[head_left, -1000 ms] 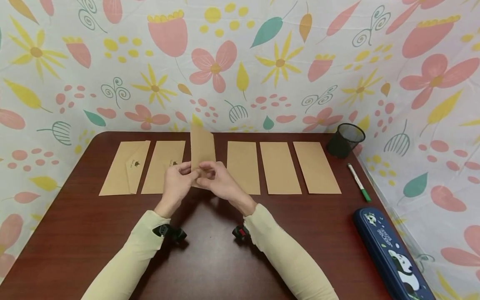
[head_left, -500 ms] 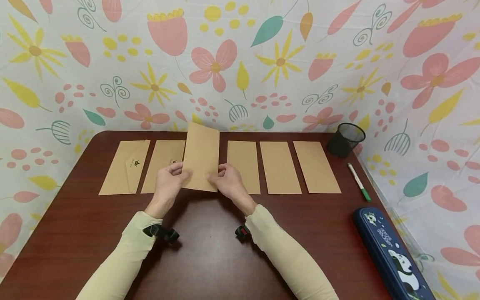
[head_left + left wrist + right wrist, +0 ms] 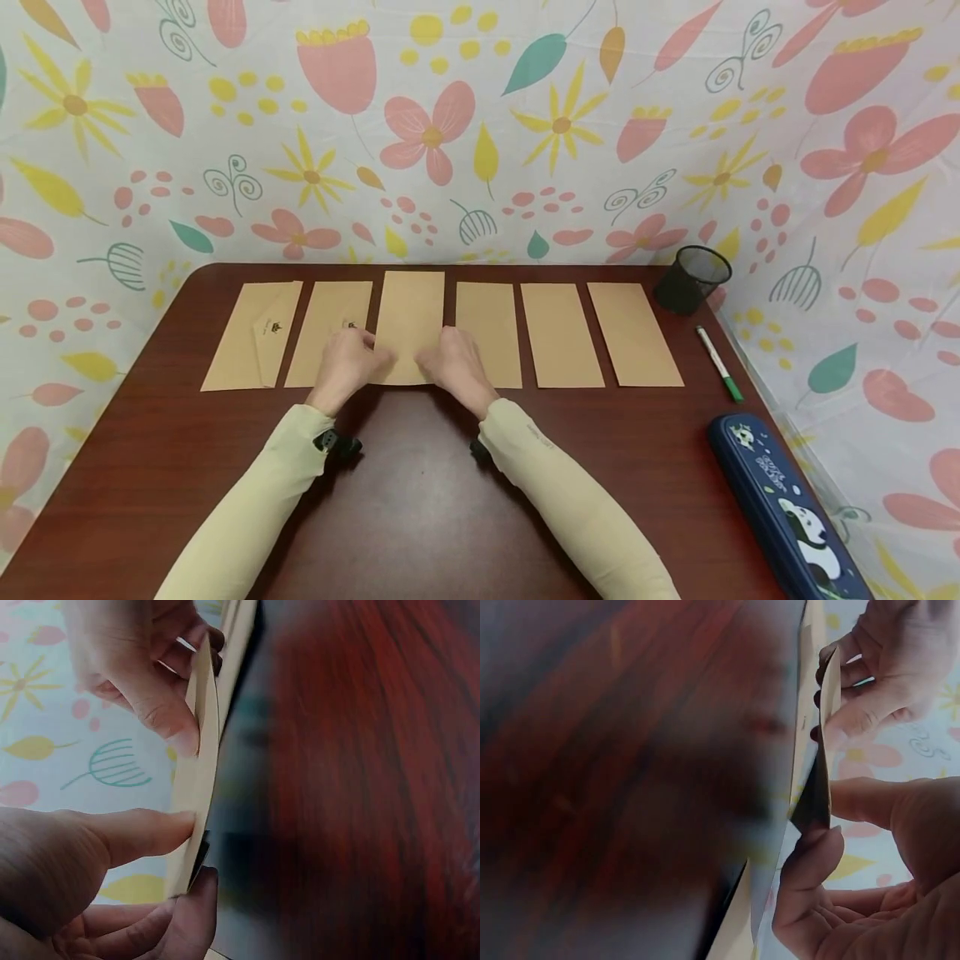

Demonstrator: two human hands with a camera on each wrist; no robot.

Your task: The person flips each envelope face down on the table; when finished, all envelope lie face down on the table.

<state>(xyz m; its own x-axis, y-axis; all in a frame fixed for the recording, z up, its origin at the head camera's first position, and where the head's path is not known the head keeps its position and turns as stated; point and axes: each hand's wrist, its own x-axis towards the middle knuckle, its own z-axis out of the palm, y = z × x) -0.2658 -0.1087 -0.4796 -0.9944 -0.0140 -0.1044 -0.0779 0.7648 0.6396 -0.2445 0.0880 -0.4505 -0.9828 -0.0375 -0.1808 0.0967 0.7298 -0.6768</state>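
A brown paper envelope (image 3: 408, 325), plain side up, lies between my two hands in the middle of the row. My left hand (image 3: 345, 367) pinches its near left part, thumb on top and fingers beneath. On the opposite side, my right hand (image 3: 459, 367) pinches the near right part the same way. In the left wrist view the envelope (image 3: 196, 780) is seen edge-on, slightly bowed and held just off the dark table. A dark folded part shows under the envelope (image 3: 825, 757) in the right wrist view.
To the left lie two envelopes, one with its printed flap (image 3: 272, 327) showing. Several plain envelopes (image 3: 562, 333) lie to the right. A black mesh pen cup (image 3: 686, 283), a green-capped marker (image 3: 718, 364) and a navy panda pencil case (image 3: 783, 500) line the table's right side.
The envelope was upright and narrow in my hands, then turned to show its broad face. It has come down nearly flat into the row, and my hands have lowered with it.
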